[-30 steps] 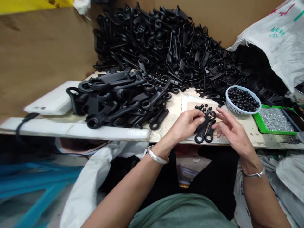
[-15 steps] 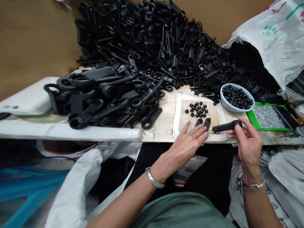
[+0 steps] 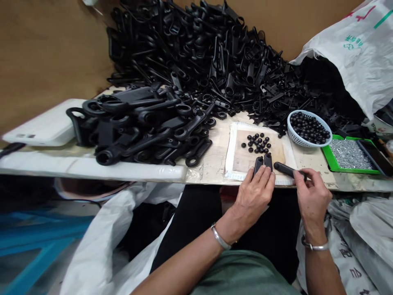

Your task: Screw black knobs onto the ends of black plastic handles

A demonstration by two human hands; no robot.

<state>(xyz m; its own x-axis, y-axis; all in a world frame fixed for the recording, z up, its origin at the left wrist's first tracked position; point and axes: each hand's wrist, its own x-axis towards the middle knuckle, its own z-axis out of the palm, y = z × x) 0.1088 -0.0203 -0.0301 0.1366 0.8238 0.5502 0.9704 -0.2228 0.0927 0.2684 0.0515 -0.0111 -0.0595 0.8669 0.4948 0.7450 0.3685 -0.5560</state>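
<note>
My right hand (image 3: 313,194) pinches a black plastic handle (image 3: 285,169) by its right end, between thumb and fingers. The handle's rounded free end points left over the edge of a white-bordered mat. My left hand (image 3: 255,191) lies with fingers stretched out over two similar black handles, a left one (image 3: 258,164) and a right one (image 3: 268,160); their lower parts are hidden under the fingers. Just beyond them on the mat (image 3: 229,157) sits a loose cluster of small round black knobs (image 3: 258,141).
A light blue basket (image 3: 302,141) of black knobs stands right of the mat. Beside it is a green tray (image 3: 333,165) of small metal pieces with a dark flat object. A large pile of black parts (image 3: 190,53) rises behind; a nearer heap (image 3: 144,123) lies left.
My right hand has moved down and slightly left, tilting the handle so its right end sits lower. My left hand has shifted right and down, its fingers still over the two handles.
</note>
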